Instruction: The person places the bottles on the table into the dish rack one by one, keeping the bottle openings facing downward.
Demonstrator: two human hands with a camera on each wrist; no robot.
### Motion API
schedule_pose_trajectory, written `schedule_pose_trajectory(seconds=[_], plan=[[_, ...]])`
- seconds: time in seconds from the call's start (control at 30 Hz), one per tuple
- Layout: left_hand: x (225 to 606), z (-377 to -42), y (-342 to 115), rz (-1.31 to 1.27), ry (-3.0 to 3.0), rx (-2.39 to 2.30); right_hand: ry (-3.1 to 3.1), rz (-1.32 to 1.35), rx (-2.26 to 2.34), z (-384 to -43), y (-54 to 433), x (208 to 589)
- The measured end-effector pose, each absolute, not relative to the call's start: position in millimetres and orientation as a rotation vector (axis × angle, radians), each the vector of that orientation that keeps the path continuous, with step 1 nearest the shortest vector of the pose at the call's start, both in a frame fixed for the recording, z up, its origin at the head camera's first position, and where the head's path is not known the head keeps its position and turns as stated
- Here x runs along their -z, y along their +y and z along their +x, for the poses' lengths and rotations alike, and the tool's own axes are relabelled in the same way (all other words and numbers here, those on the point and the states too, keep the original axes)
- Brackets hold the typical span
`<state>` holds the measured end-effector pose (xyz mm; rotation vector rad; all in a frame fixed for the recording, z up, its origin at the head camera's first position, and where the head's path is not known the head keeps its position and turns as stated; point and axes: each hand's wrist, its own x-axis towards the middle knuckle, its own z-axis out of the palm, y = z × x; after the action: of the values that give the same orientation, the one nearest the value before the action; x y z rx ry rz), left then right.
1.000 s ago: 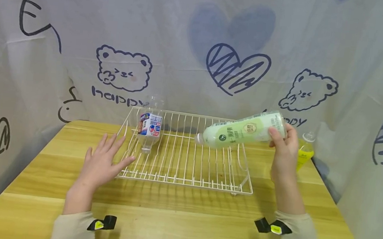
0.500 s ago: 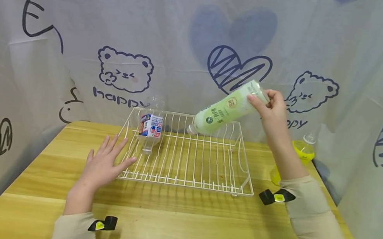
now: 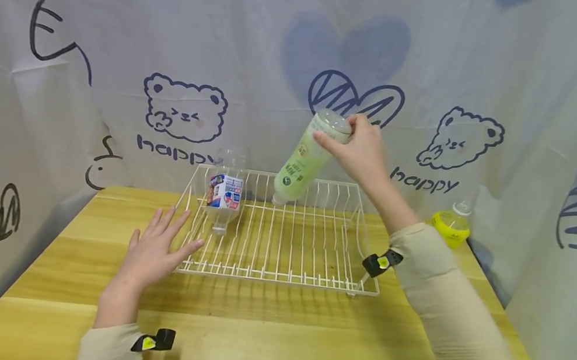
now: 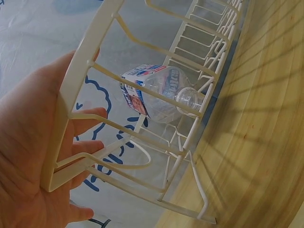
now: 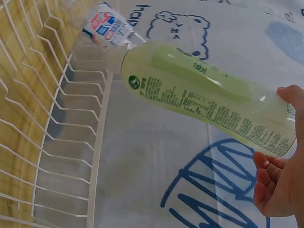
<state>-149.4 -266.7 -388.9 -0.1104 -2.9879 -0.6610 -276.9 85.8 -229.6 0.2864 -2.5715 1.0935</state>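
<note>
My right hand (image 3: 360, 149) grips a green-labelled plastic bottle (image 3: 302, 161) near its base. The bottle is tilted steeply, neck down, over the back part of a white wire dish rack (image 3: 313, 247). In the right wrist view its printed label (image 5: 190, 90) faces the camera and the thumb lies across its base end. A clear bottle (image 3: 223, 199) with a blue, white and red label stands neck down in the rack's left part. My left hand (image 3: 154, 248) rests at the rack's left front corner, fingers spread; the left wrist view shows the palm (image 4: 28, 128) against the rack's end frame.
A baby bottle (image 3: 451, 223) with a yellow band stands at the table's back right, partly hidden by the right sleeve. The wooden table (image 3: 250, 346) reaches a patterned cloth backdrop (image 3: 270, 55) behind and at both sides.
My right hand has carried the green bottle left and upward, turning it from nearly level to steeply neck down over the rack. The left hand has stayed in place.
</note>
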Motion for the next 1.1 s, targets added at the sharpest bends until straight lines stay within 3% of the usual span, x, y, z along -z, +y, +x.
schedule_pose_trajectory(seconds=[0.43,1.1], plan=[[389.7,-149.7,-268.2,-0.112,-2.984,0.664,-2.799,0.446,-0.373,-289.2,30.3,249.2],[389.2,-149.2,-267.4,-0.100,-2.982,0.681,-2.934,0.412,-0.371,-310.0,6.3,279.5]])
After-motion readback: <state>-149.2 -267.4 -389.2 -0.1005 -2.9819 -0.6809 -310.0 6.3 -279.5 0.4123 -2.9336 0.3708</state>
